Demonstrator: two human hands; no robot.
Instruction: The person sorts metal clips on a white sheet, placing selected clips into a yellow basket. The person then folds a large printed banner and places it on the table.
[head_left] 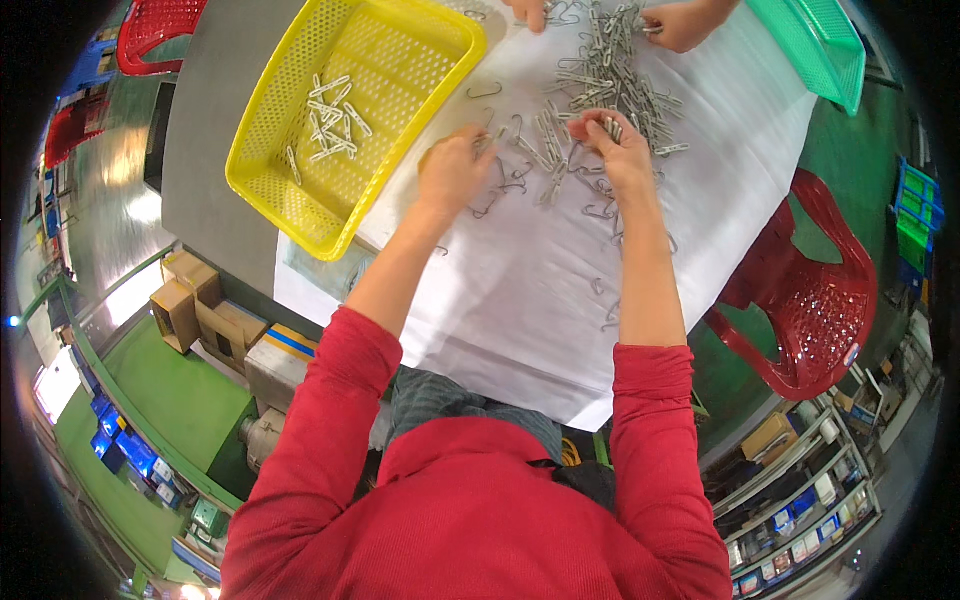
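Over the white-covered table, my left hand is between the yellow basket and the pile. Its fingers are curled closed and slightly blurred; what they hold, if anything, I cannot make out. My right hand pinches a slim metal clip at the near side of the heap. A pile of long, narrow grey clips, like clothespins, spreads across the far middle. Bent wire hooks lie scattered between my hands. In the yellow perforated basket several pale clips lie loose.
Across the table, another person's hands reach into the pile. A green basket sits at the far right corner. Red plastic chairs stand at the right and far left. Cardboard boxes are on the left, below table height.
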